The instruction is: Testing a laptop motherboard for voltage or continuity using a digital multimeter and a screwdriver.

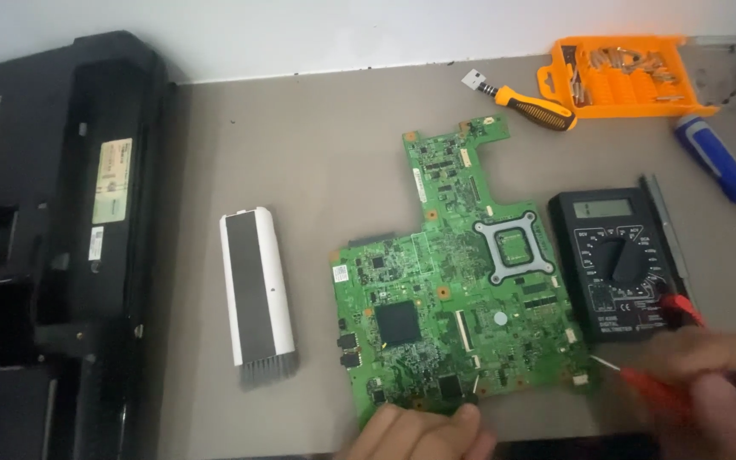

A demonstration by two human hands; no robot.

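Note:
A green circuit board (453, 281) lies flat on the grey table (317, 153), with a square metal socket frame (514, 247) near its right side. My left hand (419, 433) rests at the board's near edge, fingertips pressing a black probe tip (470, 397) against it. Lower right, my right hand (709, 383) grips a red probe (649, 388); its metal tip (605, 365) points at the board's lower right corner. A black multimeter (619, 260) sits just right of the board, with a red lead plugged in.
A black laptop base (53, 238) fills the left side. A white brush tool (255, 294) lies between it and the board. At the back right are an orange bit case (632, 81), an orange-handled screwdriver (526, 104) and a blue-handled screwdriver (717, 162).

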